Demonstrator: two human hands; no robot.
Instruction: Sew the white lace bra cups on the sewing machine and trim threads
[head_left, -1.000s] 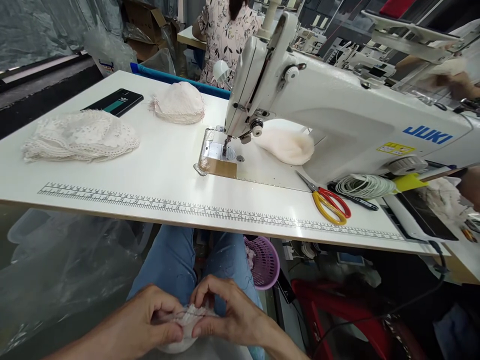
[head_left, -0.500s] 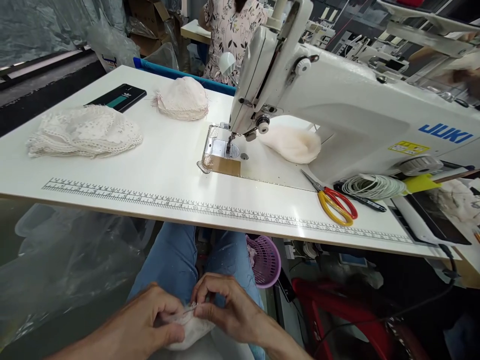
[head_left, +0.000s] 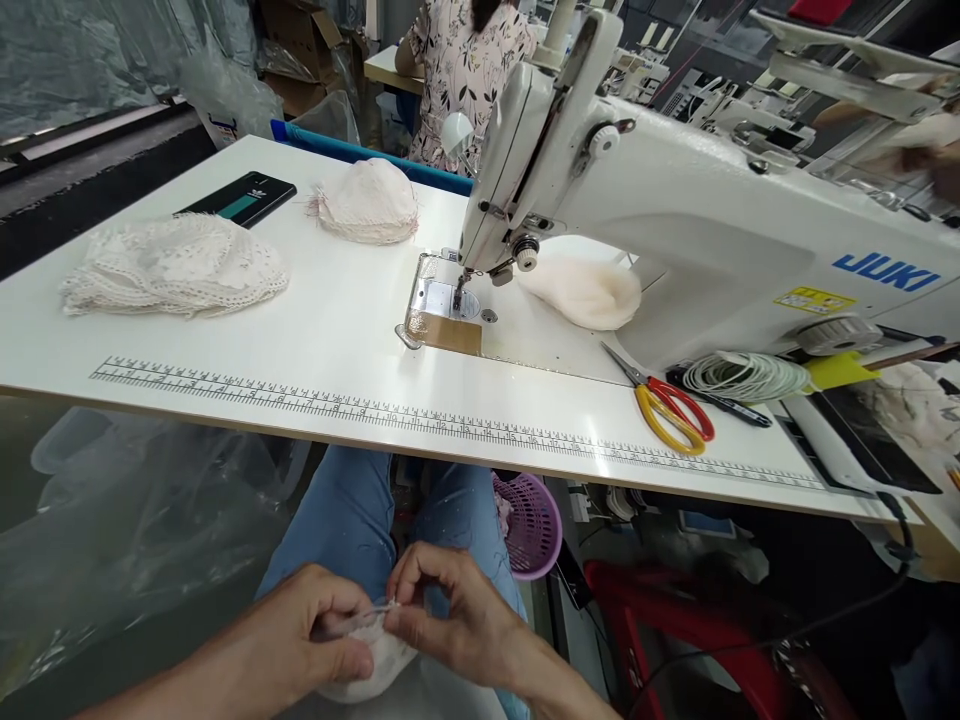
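Over my lap, my left hand [head_left: 319, 635] is closed on a small white fabric piece [head_left: 369, 668], its thumb lying on the front. My right hand [head_left: 442, 605] pinches the upper edge of the same piece between thumb and forefinger. The fabric looks rounded and pouch-like; its underside and the fingers behind it are hidden. On the table above stand a white sewing machine [head_left: 690, 190], a pile of lacy white fabric pieces [head_left: 176, 265] and a second pile of pale pieces [head_left: 367, 202].
A pale padded piece [head_left: 585, 290] lies under the machine arm. Scissors [head_left: 671, 410], a coil of white cord [head_left: 739, 375] and a phone [head_left: 240, 200] are on the table [head_left: 337, 350]. A purple basket [head_left: 536, 525] stands below its edge. Another person [head_left: 457, 80] is behind the table.
The white fabric has turned slightly in my hands and shows more of its rounded front. Both hands keep nearly the same place and grip.
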